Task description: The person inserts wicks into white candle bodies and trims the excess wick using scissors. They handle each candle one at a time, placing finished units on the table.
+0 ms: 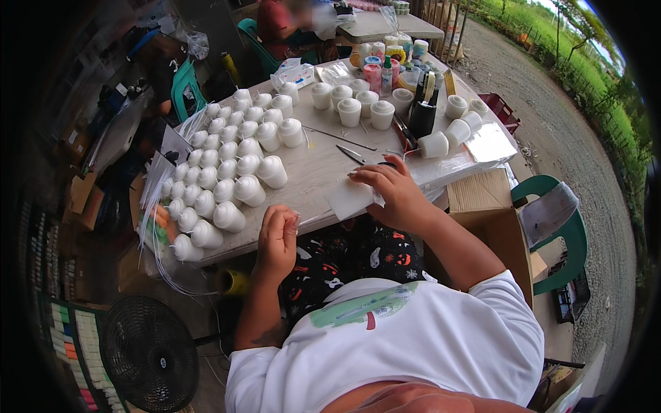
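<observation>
My right hand (399, 195) is at the table's near edge, its fingers closed over a smooth white cup-like piece (346, 198) that lies tilted on its side. The fingers hide part of it, so its exact kind is unclear. My left hand (277, 236) is raised just off the table edge, fingers curled and fingertips pressed together. Whatever is in that pinch, if anything, is too small to make out. Beyond the right hand, scissors (352, 154) lie with pointed blades toward the left. Rows of white lidded cups (249, 190) with thin white strands stand left of my hands.
More white cups (349, 112) stand farther back, near a black tape dispenser (423, 110) and a spray bottle (386, 76). A thin rod (341, 139) lies mid-table. A cardboard box (480, 196) and green chair (568, 241) are at right, a black fan (151, 354) at lower left. Other people sit beyond.
</observation>
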Demonstrator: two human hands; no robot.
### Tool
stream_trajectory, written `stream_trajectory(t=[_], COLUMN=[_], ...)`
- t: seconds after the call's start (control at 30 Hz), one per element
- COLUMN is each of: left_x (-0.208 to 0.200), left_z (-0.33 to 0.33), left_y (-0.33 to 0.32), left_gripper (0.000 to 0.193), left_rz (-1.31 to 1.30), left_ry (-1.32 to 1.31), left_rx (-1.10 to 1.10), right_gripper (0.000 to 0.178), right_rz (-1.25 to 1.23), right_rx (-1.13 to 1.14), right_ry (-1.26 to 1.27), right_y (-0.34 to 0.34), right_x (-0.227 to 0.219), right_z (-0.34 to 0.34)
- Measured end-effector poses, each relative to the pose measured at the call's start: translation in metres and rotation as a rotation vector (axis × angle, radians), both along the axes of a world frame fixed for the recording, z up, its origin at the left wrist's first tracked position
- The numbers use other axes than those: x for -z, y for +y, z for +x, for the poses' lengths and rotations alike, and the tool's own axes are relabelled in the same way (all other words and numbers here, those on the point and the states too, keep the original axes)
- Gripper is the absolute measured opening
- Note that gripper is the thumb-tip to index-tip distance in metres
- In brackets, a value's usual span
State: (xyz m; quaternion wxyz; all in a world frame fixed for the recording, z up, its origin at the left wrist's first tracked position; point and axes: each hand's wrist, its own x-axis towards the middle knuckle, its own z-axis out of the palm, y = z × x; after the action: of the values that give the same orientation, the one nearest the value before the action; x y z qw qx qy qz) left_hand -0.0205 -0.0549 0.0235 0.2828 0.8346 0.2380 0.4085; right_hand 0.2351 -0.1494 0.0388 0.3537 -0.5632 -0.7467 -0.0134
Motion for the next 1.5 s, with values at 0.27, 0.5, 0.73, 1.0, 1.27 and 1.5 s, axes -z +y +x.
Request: stream_trajectory(t=[0.27, 0.5, 0.73, 1.0, 1.27, 1.5], left_x=[0.049, 0.055, 0.073, 0.071, 0.006, -0.01], left_z=[-0.035, -0.032, -0.012, -0.002, 0.028, 0.018], left_y=[0.026, 0.039, 0.046, 0.046, 0.01, -0.003], left_gripper=[0.016, 0.02, 0.014, 0.009, 0.009, 0.008], left_rz=[-0.19, -0.398, -0.493, -0.457, 0.054, 0.209], left_ry=[-0.13, -0.36, -0.221, -0.26, -0.074, 0.071], left_rx=[-0.055, -0.079, -0.037, -0.065, 0.019, 0.023], right_gripper=[0.064, 0.068, 0.057, 0.038, 0.044, 0.043], right_rz=[-0.073, -0.005, 0.017, -0.035, -0.028, 0.178], right_rx=[0.308, 0.435, 0.549, 0.389, 0.287, -0.018], right_ry=[-0.164, -0.143, -0.071, -0.135, -0.039, 0.157], right_y=[0.03, 0.034, 0.045, 0.013, 0.068, -0.01], right_x=[0.047, 0.049, 0.068, 0.089, 0.087, 0.008], right_z=[0.061, 0.084, 0.073, -0.007, -0.025, -0.044])
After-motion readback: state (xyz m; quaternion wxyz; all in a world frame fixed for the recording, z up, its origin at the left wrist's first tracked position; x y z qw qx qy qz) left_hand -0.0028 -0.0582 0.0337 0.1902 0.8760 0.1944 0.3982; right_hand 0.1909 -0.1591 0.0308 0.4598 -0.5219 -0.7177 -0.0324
